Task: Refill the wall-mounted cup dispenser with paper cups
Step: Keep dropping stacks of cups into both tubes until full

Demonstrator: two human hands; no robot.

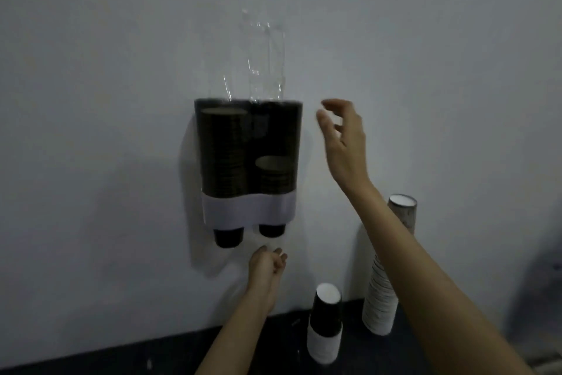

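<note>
The cup dispenser (248,210) hangs on the white wall, with a dark see-through body and a white lower band. Its left tube holds a tall stack of dark paper cups (223,149); the right tube holds a shorter stack (273,174). A cup bottom pokes out under each tube. A clear plastic lid (267,40) stands raised above the dispenser. My right hand (343,137) hovers just right of the dispenser's top, fingers loosely spread, holding nothing. My left hand (267,262) sits below the right outlet, fingers loosely curled, empty.
On the dark floor by the wall stand a short stack of dark and white cups (325,323) and a tall stack of white patterned cups (386,271), both upside down. The wall (91,101) is bare on the left.
</note>
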